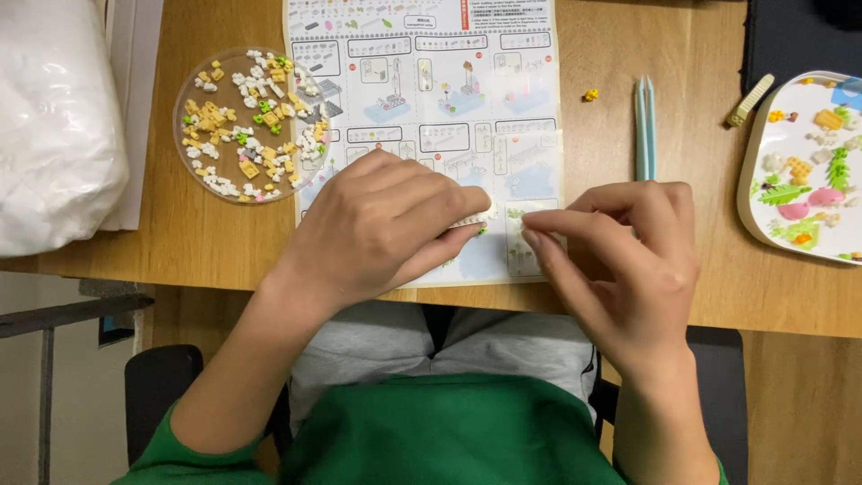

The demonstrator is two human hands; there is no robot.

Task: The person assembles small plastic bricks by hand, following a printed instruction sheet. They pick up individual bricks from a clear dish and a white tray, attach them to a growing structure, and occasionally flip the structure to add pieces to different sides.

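Note:
My left hand [382,224] rests over the lower part of a printed instruction sheet [431,90] and pinches a small white brick piece [474,218] with a bit of green at its tip. My right hand [628,260] hovers just to the right of it, fingers curled, thumb and forefinger pinched together near the sheet's right edge; whether a tiny part sits between them cannot be told. A round clear dish [251,126] of several small white, tan and green bricks lies on the sheet's left edge.
A white tray [750,193] with several coloured bricks and green leaf pieces stands at the right. Pale blue tweezers [644,126] and a tiny yellow piece [590,94] lie on the wooden desk [197,238]. A white plastic bag [54,126] fills the left.

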